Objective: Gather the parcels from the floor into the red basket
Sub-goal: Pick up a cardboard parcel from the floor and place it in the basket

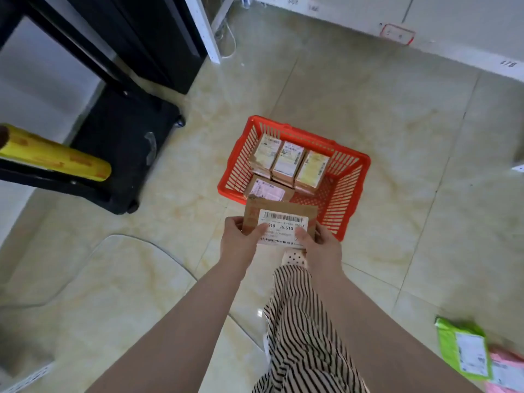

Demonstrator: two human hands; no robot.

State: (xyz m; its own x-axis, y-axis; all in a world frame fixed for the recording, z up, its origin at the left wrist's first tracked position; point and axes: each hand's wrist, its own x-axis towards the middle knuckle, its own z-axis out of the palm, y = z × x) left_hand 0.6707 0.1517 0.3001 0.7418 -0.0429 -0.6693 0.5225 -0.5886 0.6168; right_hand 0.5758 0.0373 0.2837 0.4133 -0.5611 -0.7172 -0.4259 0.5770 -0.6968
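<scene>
A red basket (351, 177) stands on the tiled floor ahead of me. Three small brown parcels (287, 160) stand side by side in its far part, and one more (268, 191) lies flat at its near left. I hold a flat brown cardboard parcel (283, 214) with a white barcode label over the basket's near rim. My left hand (241, 239) grips its left edge and my right hand (317, 245) grips its right edge. On the floor at the lower right lie a green bag parcel (462, 347) and a pink one (507, 370).
A black wheeled cart (122, 154) stands to the left with a yellow roll (56, 157) sticking out beside it. White shelving (397, 32) runs along the back right. My striped trouser leg (300, 336) and spotted shoe (292, 258) are under my arms.
</scene>
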